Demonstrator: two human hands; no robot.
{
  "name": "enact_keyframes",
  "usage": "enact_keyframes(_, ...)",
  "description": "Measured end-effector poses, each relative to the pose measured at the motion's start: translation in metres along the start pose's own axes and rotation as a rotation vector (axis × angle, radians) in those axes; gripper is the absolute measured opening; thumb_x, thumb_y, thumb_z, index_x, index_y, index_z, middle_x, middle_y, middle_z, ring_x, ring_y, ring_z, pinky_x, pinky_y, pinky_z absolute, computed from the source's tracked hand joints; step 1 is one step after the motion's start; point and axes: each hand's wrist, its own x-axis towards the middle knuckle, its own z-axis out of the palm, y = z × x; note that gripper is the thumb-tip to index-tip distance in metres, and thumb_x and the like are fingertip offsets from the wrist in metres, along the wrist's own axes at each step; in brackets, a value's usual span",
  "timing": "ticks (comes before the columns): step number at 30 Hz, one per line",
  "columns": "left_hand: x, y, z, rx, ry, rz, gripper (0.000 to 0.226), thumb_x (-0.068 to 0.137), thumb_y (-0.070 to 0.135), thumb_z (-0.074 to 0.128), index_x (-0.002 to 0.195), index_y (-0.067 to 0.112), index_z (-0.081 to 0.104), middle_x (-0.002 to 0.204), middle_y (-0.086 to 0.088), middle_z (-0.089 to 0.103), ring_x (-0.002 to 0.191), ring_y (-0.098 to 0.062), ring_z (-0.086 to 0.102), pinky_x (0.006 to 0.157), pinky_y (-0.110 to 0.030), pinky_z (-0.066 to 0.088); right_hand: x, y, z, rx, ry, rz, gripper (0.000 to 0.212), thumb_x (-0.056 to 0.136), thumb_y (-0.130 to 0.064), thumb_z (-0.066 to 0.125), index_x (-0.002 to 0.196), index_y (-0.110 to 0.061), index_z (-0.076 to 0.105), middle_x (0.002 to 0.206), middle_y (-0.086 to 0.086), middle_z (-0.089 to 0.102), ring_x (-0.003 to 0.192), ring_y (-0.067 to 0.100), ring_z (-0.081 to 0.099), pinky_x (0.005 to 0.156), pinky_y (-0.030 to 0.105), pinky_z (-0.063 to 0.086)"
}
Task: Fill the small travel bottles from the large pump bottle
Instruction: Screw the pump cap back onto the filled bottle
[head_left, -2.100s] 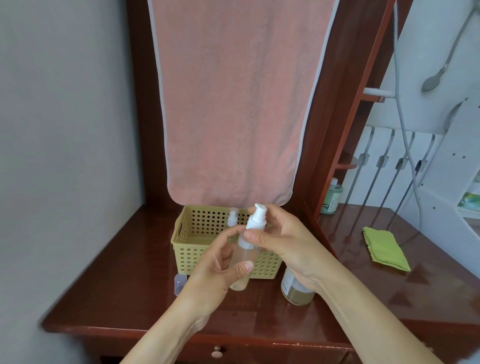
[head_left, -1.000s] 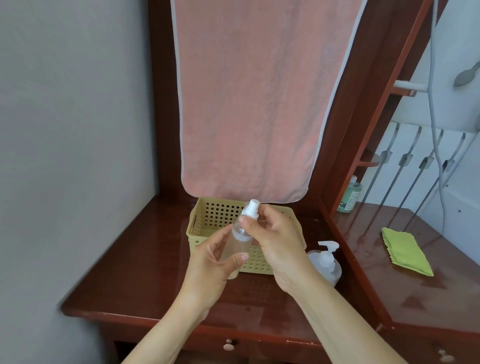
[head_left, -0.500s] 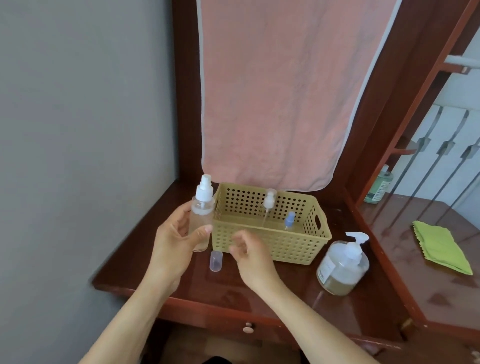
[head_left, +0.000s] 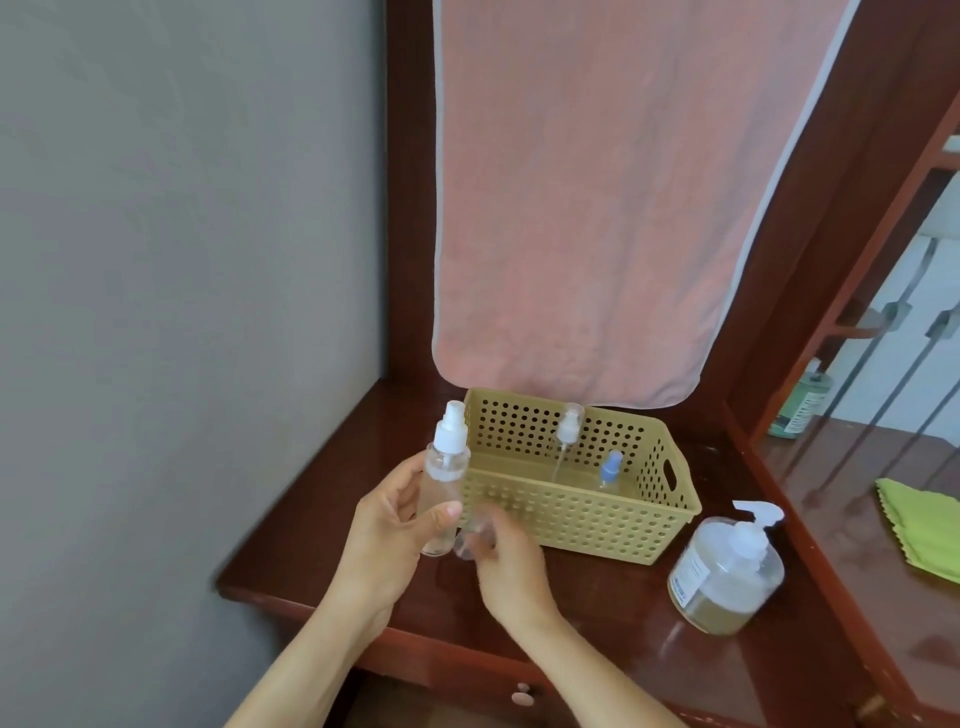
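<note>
My left hand (head_left: 387, 525) grips a small clear spray bottle (head_left: 441, 493) with a white pump top, upright, just left of the basket. My right hand (head_left: 511, 558) is beside it, low over the desk, its motion-blurred fingers curled on a small clear cap (head_left: 467, 543). The large pump bottle (head_left: 727, 577), clear with brownish liquid at the bottom and a white pump, stands on the desk to the right. Two more small bottles stand in the basket, one white-topped (head_left: 569, 431) and one blue-topped (head_left: 610, 467).
The yellow perforated basket (head_left: 571, 519) sits at the back of the dark red wooden desk (head_left: 597, 623), under a hanging pink towel (head_left: 597, 208). A grey wall bounds the left. On the right lie a green cloth (head_left: 924, 525) and a green bottle (head_left: 800, 410).
My right hand let go of the bottle's top and dropped to the clear cap on the desk. My left hand carried the bottle left of the basket. The view swung left.
</note>
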Motion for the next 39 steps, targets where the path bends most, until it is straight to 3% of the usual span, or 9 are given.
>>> enact_keyframes(2, 0.001, 0.002, 0.005, -0.013, -0.030, 0.006, 0.046, 0.084, -0.003, 0.064, 0.122, 0.022, 0.060, 0.105, 0.001, 0.072, 0.090, -0.017, 0.064, 0.069, -0.017, 0.050, 0.002, -0.019, -0.035, 0.206, 0.177, 0.033, 0.032, 0.095, -0.016, 0.053, 0.125, -0.029, 0.055, 0.099, -0.018, 0.063, 0.095, -0.005, 0.057, 0.093, 0.024, 0.046)
enact_keyframes(4, 0.002, 0.003, 0.013, 0.006, -0.063, 0.006, 0.048, 0.084, -0.001, 0.065, 0.123, 0.026, 0.060, 0.112, 0.007, 0.071, 0.106, -0.010, 0.064, 0.088, -0.023, 0.050, 0.005, -0.045, -0.080, 0.374, 0.303, -0.017, 0.032, 0.096, -0.020, 0.052, 0.123, -0.037, 0.053, 0.111, -0.020, 0.059, 0.105, -0.007, 0.054, 0.097, 0.022, 0.043)
enact_keyframes(8, 0.000, 0.003, 0.040, 0.042, -0.140, 0.011, 0.054, 0.082, 0.006, 0.071, 0.126, 0.035, 0.058, 0.127, 0.014, 0.062, 0.127, -0.006, 0.050, 0.114, -0.042, 0.033, 0.003, -0.090, -0.150, 0.412, 0.264, -0.177, 0.030, 0.096, -0.024, 0.053, 0.121, -0.041, 0.054, 0.102, 0.005, 0.065, 0.095, 0.011, 0.063, 0.088, 0.015, 0.047)
enact_keyframes(12, -0.004, 0.007, 0.067, 0.021, -0.208, 0.021, 0.053, 0.082, 0.006, 0.070, 0.122, 0.039, 0.057, 0.127, 0.018, 0.062, 0.127, 0.000, 0.048, 0.115, -0.041, 0.032, -0.001, -0.093, -0.173, 0.273, 0.168, -0.190, 0.032, 0.096, -0.024, 0.053, 0.123, -0.041, 0.055, 0.088, -0.015, 0.060, 0.066, 0.001, 0.059, 0.073, 0.016, 0.047)
enact_keyframes(15, -0.005, 0.015, 0.076, -0.001, -0.234, 0.037, 0.052, 0.084, 0.007, 0.069, 0.127, 0.034, 0.056, 0.126, 0.018, 0.062, 0.126, 0.000, 0.049, 0.111, -0.035, 0.035, -0.003, -0.084, -0.181, 0.101, 0.141, -0.180, 0.033, 0.095, -0.034, 0.054, 0.126, -0.043, 0.055, 0.089, -0.023, 0.060, 0.076, 0.003, 0.063, 0.080, 0.028, 0.051)
enact_keyframes(19, -0.005, 0.024, 0.080, -0.035, -0.259, 0.040, 0.050, 0.085, 0.006, 0.066, 0.129, 0.028, 0.056, 0.123, 0.013, 0.065, 0.119, -0.002, 0.056, 0.100, -0.028, 0.042, -0.008, -0.085, -0.179, 0.138, 0.114, -0.183, 0.036, 0.096, -0.023, 0.053, 0.130, -0.035, 0.054, 0.110, -0.013, 0.062, 0.100, 0.003, 0.060, 0.091, 0.025, 0.048)
enact_keyframes(26, -0.008, 0.025, 0.086, -0.101, -0.257, 0.046, 0.047, 0.086, 0.004, 0.063, 0.128, 0.022, 0.058, 0.122, 0.005, 0.067, 0.119, -0.011, 0.058, 0.107, -0.040, 0.041, -0.012, -0.086, -0.166, 0.152, 0.240, -0.207, 0.032, 0.093, -0.028, 0.051, 0.125, -0.032, 0.057, 0.111, -0.013, 0.060, 0.100, 0.006, 0.059, 0.090, 0.032, 0.049)
enact_keyframes(36, 0.001, 0.030, 0.089, -0.170, -0.363, 0.054, 0.042, 0.080, 0.020, 0.066, 0.121, 0.028, 0.064, 0.120, -0.001, 0.068, 0.116, -0.015, 0.061, 0.093, -0.032, 0.043, -0.008, -0.088, -0.172, 0.158, 0.280, -0.201, 0.030, 0.097, -0.021, 0.052, 0.123, -0.036, 0.056, 0.114, -0.009, 0.062, 0.101, 0.007, 0.060, 0.091, 0.033, 0.050)
enact_keyframes(39, -0.002, 0.029, 0.089, -0.175, -0.364, 0.033, 0.043, 0.083, 0.016, 0.066, 0.125, 0.024, 0.061, 0.122, -0.002, 0.067, 0.119, -0.017, 0.059, 0.101, -0.036, 0.042, -0.010, -0.086, -0.166, 0.159, 0.321, -0.201, 0.029, 0.095, -0.025, 0.051, 0.121, -0.037, 0.056, 0.111, -0.011, 0.062, 0.100, 0.007, 0.060, 0.091, 0.036, 0.050)
